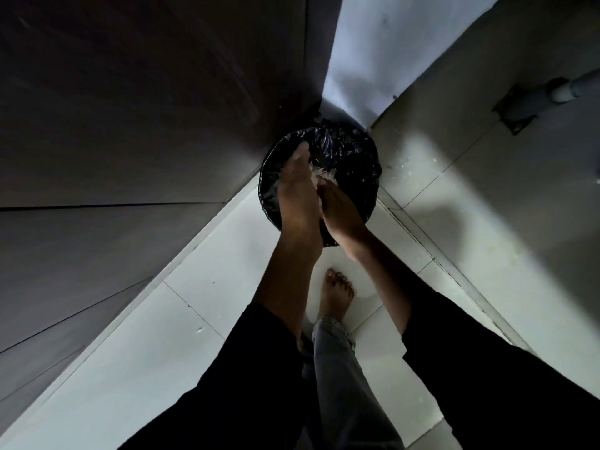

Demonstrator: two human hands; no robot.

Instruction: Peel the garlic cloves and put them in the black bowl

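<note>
Hidden: the fingertips of both hands sit together over pale, papery scraps (322, 174), and whether these are garlic skins or cloves cannot be told in the dim light.
Left hand (297, 190): reaches over the round bin lined with a glossy black plastic bag (352, 157); its fingers lie fairly straight beside the scraps, and whether they grasp anything cannot be told.
Right hand (341, 211): just beside the left, its fingers (319, 186) curled down into the scraps, seemingly grasping some.
Task things: no black bowl or whole garlic clove can be made out; the only likely garlic matter is the pale bits at the bin's mouth.
Cut off: black sleeves (487, 368) run out of the lower edge.
Floor: pale glossy tiles (156, 336), with a bare foot (337, 295) below grey jeans (341, 384).
Room: a dark wood-grain panel (146, 108) on the left, a white wall (373, 53) behind the bin, a grey pipe fitting (535, 99) at the right.
</note>
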